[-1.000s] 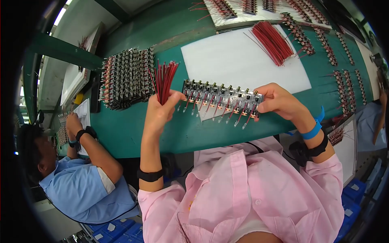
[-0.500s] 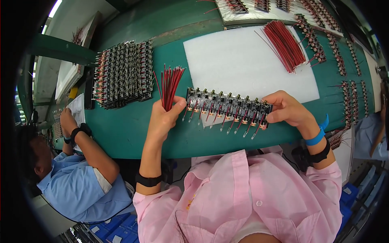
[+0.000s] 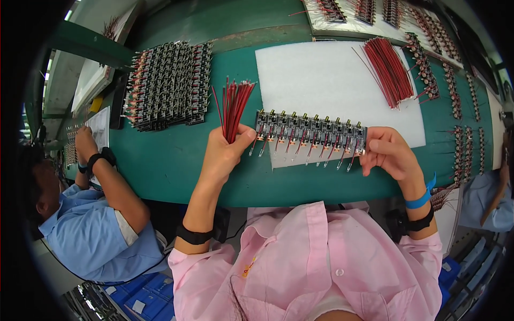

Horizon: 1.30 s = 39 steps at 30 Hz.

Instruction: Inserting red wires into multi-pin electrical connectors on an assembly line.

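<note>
My left hand (image 3: 227,152) is closed round an upright bunch of red wires (image 3: 235,107), their tips fanning out above the fist. Its thumb meets the left end of a long circuit board strip (image 3: 310,134). This dark strip carries a row of small components, with short red wires and clear-tipped parts hanging along its near edge. At the strip's other end, my right hand (image 3: 391,152) has its fingers curled at the edge, the grip partly hidden. The strip is held above the green table and the near part of a white foam sheet (image 3: 316,69).
Stacked circuit board strips (image 3: 168,88) lie at the left. A larger red wire bundle (image 3: 388,72) rests on the foam. More finished-looking strips (image 3: 458,152) line the right side, others a white board (image 3: 353,27) at the back. A co-worker in blue (image 3: 101,230) sits at left.
The strip has turned slightly, showing more of its face. My right hand's fingers have shifted and loosened at its end. The view has moved a little.
</note>
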### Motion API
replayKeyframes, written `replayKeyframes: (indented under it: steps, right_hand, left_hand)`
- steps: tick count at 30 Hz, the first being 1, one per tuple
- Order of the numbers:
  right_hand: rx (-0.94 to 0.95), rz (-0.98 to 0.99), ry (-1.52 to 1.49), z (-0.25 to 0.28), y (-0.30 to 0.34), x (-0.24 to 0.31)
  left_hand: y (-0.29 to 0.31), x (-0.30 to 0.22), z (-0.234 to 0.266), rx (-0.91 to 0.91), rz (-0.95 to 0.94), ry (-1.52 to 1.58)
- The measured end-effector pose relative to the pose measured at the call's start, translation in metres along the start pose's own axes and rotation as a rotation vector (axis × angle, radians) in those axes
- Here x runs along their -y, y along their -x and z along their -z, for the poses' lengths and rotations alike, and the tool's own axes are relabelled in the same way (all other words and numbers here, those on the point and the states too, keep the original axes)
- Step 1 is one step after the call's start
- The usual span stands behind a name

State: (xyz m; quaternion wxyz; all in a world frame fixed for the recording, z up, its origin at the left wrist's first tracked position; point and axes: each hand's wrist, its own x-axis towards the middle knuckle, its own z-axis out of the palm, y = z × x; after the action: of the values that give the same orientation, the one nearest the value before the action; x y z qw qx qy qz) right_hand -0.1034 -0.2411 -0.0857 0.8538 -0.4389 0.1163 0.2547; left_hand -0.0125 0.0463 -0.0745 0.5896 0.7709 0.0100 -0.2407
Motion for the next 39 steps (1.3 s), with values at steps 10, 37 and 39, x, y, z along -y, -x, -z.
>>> replayKeyframes:
  steps: [10,37,39]
  right_hand:
    - [-0.430,0.218,0.315,-0.016,0.014,-0.015]
    - [-0.230,0.537,0.861,-0.071,-0.050,0.022]
    - [-0.216,0.551,0.892,-0.072,-0.057,0.022]
  left_hand:
    - [-0.001,0.008,-0.014,-0.003,-0.149,-0.279]
    - [-0.033,-0.049,-0.082,0.341,-0.221,0.834]
    - [-0.031,-0.050,-0.087,0.368,-0.241,0.837]
